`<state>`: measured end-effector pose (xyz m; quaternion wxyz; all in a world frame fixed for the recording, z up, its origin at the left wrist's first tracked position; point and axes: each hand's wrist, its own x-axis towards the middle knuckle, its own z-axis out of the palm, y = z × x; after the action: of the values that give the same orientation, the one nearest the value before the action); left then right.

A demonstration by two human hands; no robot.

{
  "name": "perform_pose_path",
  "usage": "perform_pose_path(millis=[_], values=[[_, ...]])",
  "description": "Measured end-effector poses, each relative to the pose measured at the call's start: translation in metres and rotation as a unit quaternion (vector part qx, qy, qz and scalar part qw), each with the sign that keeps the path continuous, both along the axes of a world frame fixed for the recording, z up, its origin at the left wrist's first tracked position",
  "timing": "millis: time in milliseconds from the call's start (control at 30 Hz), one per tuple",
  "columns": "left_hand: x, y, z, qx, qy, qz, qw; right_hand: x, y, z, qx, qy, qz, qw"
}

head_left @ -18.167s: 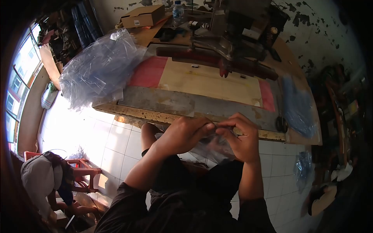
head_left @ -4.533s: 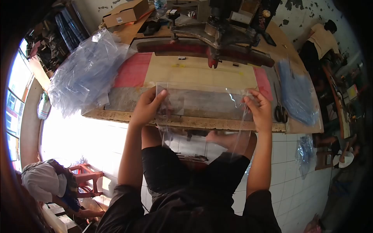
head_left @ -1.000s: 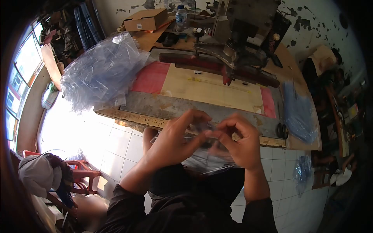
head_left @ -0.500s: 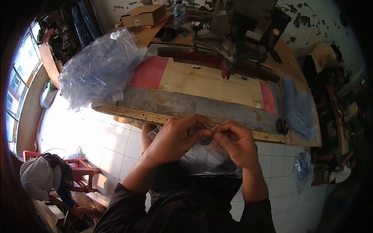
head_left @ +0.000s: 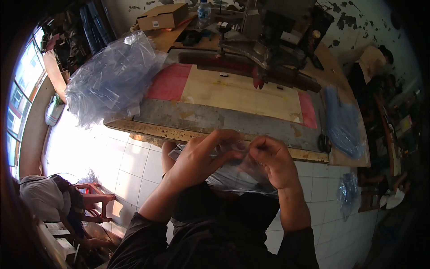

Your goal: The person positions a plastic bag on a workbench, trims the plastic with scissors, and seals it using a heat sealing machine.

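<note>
A clear plastic sheet point(head_left: 242, 179) hangs over my lap, in front of the workbench edge point(head_left: 179, 133). My left hand point(head_left: 204, 157) has its fingers curled round the upper part of the sheet. Close to its right, my right hand point(head_left: 273, 159) pinches the plastic between thumb and fingers. A small gap separates the two hands. Behind them lies a cream panel point(head_left: 242, 95) with red ends, under the red bar point(head_left: 215, 62) of a machine.
A large heap of clear plastic point(head_left: 114, 76) covers the bench's left end. Scissors point(head_left: 323, 141) and bluish plastic sheets point(head_left: 344, 123) lie at the right. A cardboard box point(head_left: 162, 17) stands at the back. Other people are at the lower left and far right.
Since half a second ago, my fingertips have moved slightly apart, with the plastic stretched between them. About four seconds ago the hands held the sheet spread wide above the bench edge.
</note>
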<state>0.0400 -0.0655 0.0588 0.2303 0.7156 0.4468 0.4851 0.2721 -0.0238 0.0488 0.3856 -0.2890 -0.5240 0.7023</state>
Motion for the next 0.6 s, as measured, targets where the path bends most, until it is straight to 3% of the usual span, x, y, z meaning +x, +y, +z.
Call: perform_pose_path(millis=[33,300,433,533,567,600], values=[[-0.001,0.001,-0.003,-0.001,0.0,-0.001,1.0,0.001,0.002,-0.001,-0.048,0.027,0.008,0.998],[-0.005,0.012,-0.021,0.098,0.026,-0.01,0.995,-0.007,0.004,0.002,-0.015,-0.047,-0.023,0.999],[-0.018,0.013,-0.011,-0.025,-0.019,-0.105,0.994,-0.007,0.005,0.001,0.026,-0.094,-0.073,0.993],[-0.018,0.017,-0.012,0.043,-0.01,-0.154,0.987,-0.008,0.006,0.005,0.037,-0.109,-0.112,0.987],[-0.013,0.014,-0.01,0.043,-0.01,-0.155,0.987,-0.008,0.006,0.006,0.037,-0.109,-0.113,0.987],[-0.007,0.01,-0.006,0.003,0.03,-0.078,0.997,-0.008,0.007,0.006,0.053,-0.11,-0.107,0.987]])
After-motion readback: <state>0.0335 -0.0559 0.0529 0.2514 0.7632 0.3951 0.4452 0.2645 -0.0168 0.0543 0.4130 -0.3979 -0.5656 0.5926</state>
